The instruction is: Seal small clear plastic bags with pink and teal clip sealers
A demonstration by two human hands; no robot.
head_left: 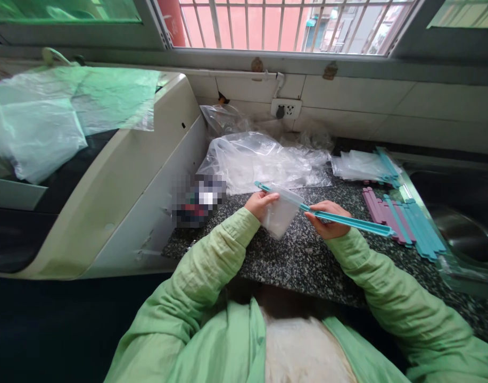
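My left hand (261,205) is closed, pinching a small clear plastic bag (282,217) by its left side near the top. A long teal bag sealing clip (353,221) slants across the bag's upper edge and runs on to the right. My right hand (327,219) is closed around the clip near its middle, right of the bag. The clip's thin left end sticks out past the bag, above my left thumb. Part of the clip's lower side is hidden by my right fingers.
Loose clear plastic bags (255,159) lie behind my hands on the speckled counter (275,266). To the right are teal clips (423,229), purple clips (373,206), a stack of filled-looking bags (357,165) and a sink (463,229). A large beige machine (148,159) stands left.
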